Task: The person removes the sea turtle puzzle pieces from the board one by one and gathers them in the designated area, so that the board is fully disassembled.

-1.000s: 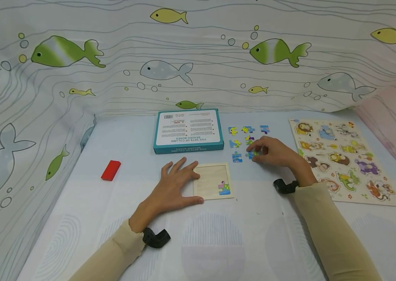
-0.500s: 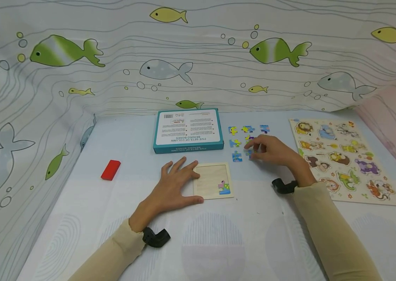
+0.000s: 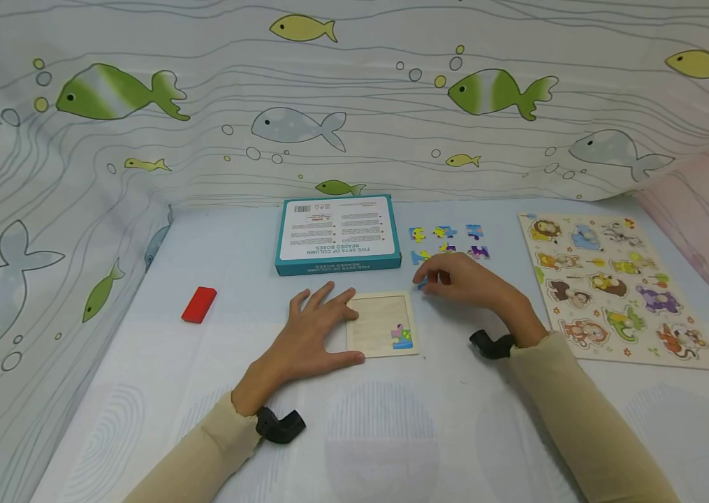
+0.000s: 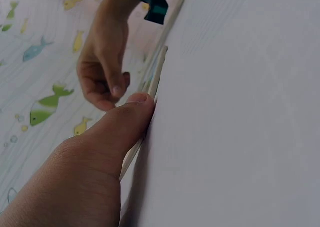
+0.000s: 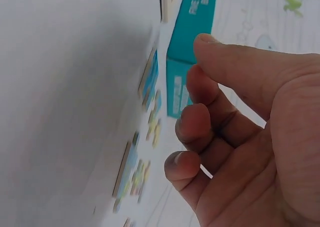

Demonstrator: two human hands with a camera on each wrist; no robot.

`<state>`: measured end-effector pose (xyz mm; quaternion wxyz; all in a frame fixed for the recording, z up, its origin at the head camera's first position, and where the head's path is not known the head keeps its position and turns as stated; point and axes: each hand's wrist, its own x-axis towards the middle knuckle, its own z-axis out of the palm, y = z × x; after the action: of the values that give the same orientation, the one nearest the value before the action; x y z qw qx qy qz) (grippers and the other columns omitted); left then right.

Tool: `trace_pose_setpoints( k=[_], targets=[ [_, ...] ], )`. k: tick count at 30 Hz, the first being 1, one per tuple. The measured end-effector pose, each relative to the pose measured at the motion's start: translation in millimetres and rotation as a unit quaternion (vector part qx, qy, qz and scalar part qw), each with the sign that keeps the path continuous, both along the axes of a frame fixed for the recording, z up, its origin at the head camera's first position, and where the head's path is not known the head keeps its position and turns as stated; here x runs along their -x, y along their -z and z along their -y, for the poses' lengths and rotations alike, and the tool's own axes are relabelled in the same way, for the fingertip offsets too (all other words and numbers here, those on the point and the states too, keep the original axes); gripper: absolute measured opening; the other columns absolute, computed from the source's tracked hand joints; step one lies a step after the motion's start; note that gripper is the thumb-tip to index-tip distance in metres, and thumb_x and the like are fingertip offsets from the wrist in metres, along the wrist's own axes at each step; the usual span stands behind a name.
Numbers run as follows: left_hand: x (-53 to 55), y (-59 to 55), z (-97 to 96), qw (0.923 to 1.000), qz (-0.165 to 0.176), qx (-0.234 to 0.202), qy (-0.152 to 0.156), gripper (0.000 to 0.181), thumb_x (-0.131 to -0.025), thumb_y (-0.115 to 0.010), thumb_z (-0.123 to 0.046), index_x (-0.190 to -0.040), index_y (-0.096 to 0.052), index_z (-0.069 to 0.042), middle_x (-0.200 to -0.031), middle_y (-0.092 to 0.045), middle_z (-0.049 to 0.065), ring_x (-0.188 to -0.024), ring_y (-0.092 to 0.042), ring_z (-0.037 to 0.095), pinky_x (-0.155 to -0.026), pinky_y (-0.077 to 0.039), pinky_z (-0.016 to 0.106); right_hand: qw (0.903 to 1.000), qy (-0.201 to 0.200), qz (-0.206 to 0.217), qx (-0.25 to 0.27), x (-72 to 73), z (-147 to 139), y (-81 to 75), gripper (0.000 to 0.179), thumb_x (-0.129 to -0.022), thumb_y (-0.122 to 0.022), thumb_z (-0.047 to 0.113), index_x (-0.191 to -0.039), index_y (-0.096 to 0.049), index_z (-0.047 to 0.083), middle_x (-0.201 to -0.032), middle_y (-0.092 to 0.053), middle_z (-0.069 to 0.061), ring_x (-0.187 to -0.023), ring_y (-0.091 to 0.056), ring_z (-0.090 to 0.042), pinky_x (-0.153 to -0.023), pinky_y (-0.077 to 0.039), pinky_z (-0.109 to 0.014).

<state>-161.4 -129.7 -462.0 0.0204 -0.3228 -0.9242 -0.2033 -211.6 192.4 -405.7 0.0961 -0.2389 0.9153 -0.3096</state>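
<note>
In the head view a square wooden puzzle tray (image 3: 369, 342) lies on the table, with joined pink, green and blue jigsaw pieces (image 3: 401, 337) in its lower right corner. My left hand (image 3: 310, 335) is spread at the tray's left side, and its thumb (image 4: 135, 112) touches the near edge in the left wrist view. Just above the loose jigsaw pieces (image 3: 445, 231) hovers my right hand (image 3: 464, 279), fingers loosely curled. Nothing shows between its thumb and fingertips in the right wrist view. Below them lies a blue jigsaw piece (image 5: 150, 79), mostly covered in the head view.
A teal box (image 3: 338, 234) lies behind the tray, left of the loose pieces. To the right is a large animal puzzle board (image 3: 618, 293). A red block (image 3: 199, 304) sits at the left. A fish-printed cloth (image 3: 392, 140) hangs at the back.
My right hand has shifted left, from over the right piece of the nearest row to over the left one. A purple piece behind it has come into view. My left hand stays put.
</note>
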Motion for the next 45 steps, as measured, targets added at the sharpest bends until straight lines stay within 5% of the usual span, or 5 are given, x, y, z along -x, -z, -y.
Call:
trace_pose_setpoints(
  k=[18, 25, 45],
  targets=[
    [1.5, 0.7, -1.6, 1.0, -0.001, 0.003, 0.007, 0.063, -0.082, -0.07, -0.067, -0.131, -0.06, -0.029, -0.166, -0.036, -0.003, -0.158, -0.021, 0.032, -0.12, -0.012, 0.064, 0.9936, -0.105, 0.04, -0.014, -17.7, 33.9, 0.6, 0.018, -0.092, -0.074, 0.011, -0.109, -0.076, 0.016, -0.089, -0.064, 0.002, -0.085, -0.055, -0.015, -0.075, -0.047, -0.026],
    [1.8, 0.3, -1.9, 0.9999, 0.007, 0.007, 0.007, 0.063, -0.082, -0.069, -0.067, -0.131, -0.06, -0.029, -0.166, -0.035, -0.004, -0.158, -0.019, 0.03, -0.121, -0.011, 0.063, 0.9903, -0.127, 0.05, -0.027, -24.6, 39.7, -0.6, 0.021, -0.089, -0.078, 0.016, -0.109, -0.078, 0.022, -0.1, -0.065, 0.002, -0.095, -0.055, -0.016, -0.084, -0.047, -0.032],
    [2.2, 1.6, 0.8, 0.9999, 0.002, -0.01, 0.004, 0.061, -0.083, -0.07, -0.064, -0.13, -0.059, -0.027, -0.165, -0.037, -0.003, -0.157, -0.023, 0.032, -0.119, -0.012, 0.063, 0.9859, -0.15, 0.068, -0.027, -26.9, 43.2, -0.6, 0.024, -0.079, -0.088, 0.02, -0.099, -0.077, 0.026, -0.098, -0.062, 0.002, -0.096, -0.052, -0.015, -0.086, -0.045, -0.029]
  ],
)
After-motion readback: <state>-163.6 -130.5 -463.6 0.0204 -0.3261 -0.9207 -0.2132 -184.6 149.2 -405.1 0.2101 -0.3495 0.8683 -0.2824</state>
